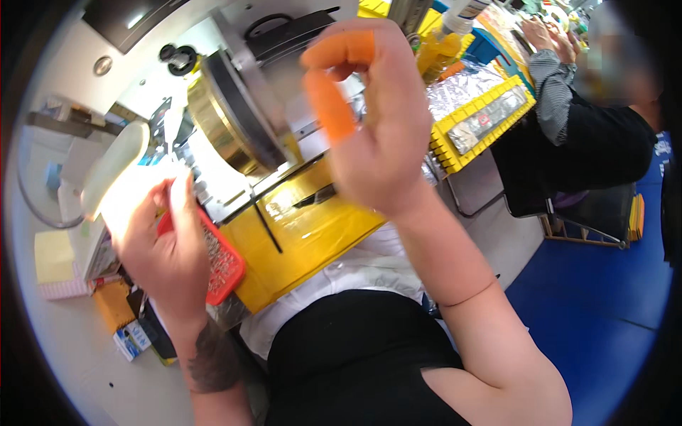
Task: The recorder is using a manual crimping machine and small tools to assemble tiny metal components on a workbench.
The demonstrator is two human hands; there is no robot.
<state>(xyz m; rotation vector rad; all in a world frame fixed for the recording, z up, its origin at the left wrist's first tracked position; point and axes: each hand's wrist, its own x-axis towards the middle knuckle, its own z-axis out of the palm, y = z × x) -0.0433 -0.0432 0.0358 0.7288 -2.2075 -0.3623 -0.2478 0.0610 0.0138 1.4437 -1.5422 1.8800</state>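
Note:
My right hand is raised in front of the camera, fingers spread and curled, with orange rubber finger cots on the thumb and a finger; it holds nothing. My left hand is lower left, its fingers pinched on a pale, overexposed flat piece that is too bright to identify. Just behind the left hand lies a red mesh tray with several small metal parts. A machine with a round brass-coloured drum stands beyond both hands.
A yellow taped work surface runs under the machine. Yellow trays with foil sit at the upper right, where another person in a black top and striped sleeve works. Boxes and paper pads lie at left. Blue floor is at right.

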